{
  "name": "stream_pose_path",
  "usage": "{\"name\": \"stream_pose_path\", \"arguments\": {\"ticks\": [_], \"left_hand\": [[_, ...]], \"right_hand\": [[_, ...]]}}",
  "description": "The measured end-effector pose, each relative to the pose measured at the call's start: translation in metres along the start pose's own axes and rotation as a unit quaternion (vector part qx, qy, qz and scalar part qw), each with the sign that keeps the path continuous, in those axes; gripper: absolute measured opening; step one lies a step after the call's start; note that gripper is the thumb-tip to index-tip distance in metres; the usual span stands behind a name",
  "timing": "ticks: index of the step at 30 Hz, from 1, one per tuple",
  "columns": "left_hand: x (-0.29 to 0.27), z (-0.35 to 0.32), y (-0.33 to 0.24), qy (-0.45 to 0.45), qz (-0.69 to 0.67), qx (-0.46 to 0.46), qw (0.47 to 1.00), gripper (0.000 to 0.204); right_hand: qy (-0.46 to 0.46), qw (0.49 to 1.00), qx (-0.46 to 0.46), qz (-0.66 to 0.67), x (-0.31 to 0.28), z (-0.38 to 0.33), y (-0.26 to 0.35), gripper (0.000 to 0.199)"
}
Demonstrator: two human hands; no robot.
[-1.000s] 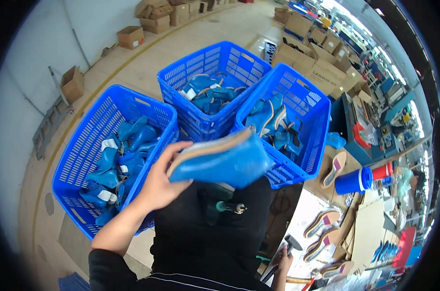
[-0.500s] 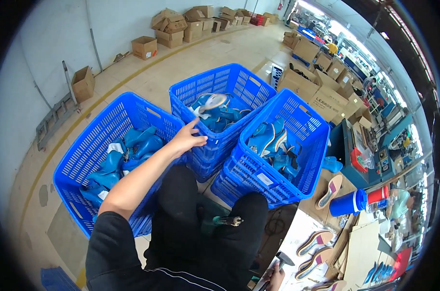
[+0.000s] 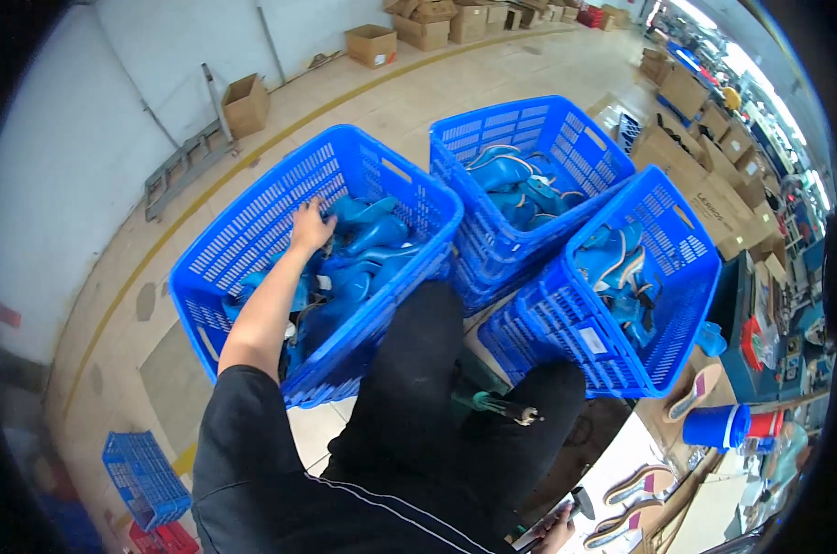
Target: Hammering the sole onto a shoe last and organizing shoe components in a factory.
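My left hand (image 3: 312, 227) reaches into the left blue crate (image 3: 402, 173), its thumb and fingers apart, at the edge of a pile of blue shoe lasts (image 3: 378, 234). Some fingertips are hidden against the pile; I see nothing gripped. At the lower right, my right hand (image 3: 558, 533) is closed round a hammer (image 3: 582, 503), whose dark head points up beside the white worktop. In the middle crate (image 3: 483, 120) lie more blue lasts (image 3: 502, 173) with pale-edged soles on some. The right crate (image 3: 612, 369) holds similar ones (image 3: 612, 254).
A green stand with a metal tip (image 3: 506, 407) rises between my knees. Several soles (image 3: 642, 483) lie on the white worktop at right, near a blue jug (image 3: 717, 427). A small blue crate (image 3: 146, 480) stands lower left. Cardboard boxes (image 3: 372, 44) line the wall.
My left hand has moved from above the middle crate into the left one. A pale-soled piece, blurred over the middle crate before, now rests there. The view has swung left; the hammer stays in my right hand.
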State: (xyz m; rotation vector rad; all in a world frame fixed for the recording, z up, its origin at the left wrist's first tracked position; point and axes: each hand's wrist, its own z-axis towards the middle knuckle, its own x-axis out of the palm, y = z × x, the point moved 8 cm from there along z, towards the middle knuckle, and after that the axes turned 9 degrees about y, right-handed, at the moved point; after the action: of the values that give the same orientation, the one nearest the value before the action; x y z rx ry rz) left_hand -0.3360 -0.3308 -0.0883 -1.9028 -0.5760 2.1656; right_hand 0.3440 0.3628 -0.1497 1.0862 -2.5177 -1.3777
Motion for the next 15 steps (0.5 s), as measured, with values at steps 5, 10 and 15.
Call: {"name": "stream_pose_path", "arguments": {"ticks": [5, 10, 15], "left_hand": [[0.047, -0.023, 0.003, 0.111, 0.153, 0.027, 0.982, 0.087], [0.077, 0.007, -0.049, 0.087, 0.098, 0.137, 0.982, 0.087], [0.11, 0.048, -0.068, 0.102, 0.01, 0.142, 0.985, 0.062]], "right_hand": [[-0.022, 0.999, 0.011, -0.022, 0.001, -0.019, 0.011, 0.048], [-0.032, 0.999, 0.015, -0.022, -0.004, -0.015, 0.007, 0.049], [-0.024, 0.999, 0.001, -0.031, 0.001, -0.02, 0.018, 0.052]]}}
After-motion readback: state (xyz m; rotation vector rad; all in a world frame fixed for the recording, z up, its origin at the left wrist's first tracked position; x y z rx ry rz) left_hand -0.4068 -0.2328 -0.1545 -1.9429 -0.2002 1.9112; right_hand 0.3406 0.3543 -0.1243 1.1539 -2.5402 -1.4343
